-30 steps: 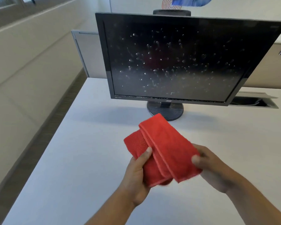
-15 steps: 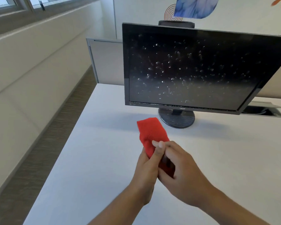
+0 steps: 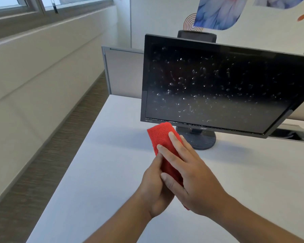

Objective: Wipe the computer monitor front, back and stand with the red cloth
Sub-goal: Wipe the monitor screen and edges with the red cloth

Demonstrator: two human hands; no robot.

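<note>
My left hand (image 3: 154, 188) cups the folded red cloth (image 3: 162, 135) from beneath, thumb curled along its edge, while my right hand (image 3: 193, 174) lies flat on top, fingers straight and pressing. The cloth's free end points to 12 o'clock, just under the droplet-speckled monitor (image 3: 218, 85), whose stand (image 3: 203, 140) sits at 1 o'clock on the white desk (image 3: 104, 172).

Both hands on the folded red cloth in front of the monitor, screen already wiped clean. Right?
One thing off: the head view shows the monitor with its screen spotted all over, not wiped clean. The rest holds: the left hand and right hand are both on the folded red cloth, in front of the monitor.
</note>
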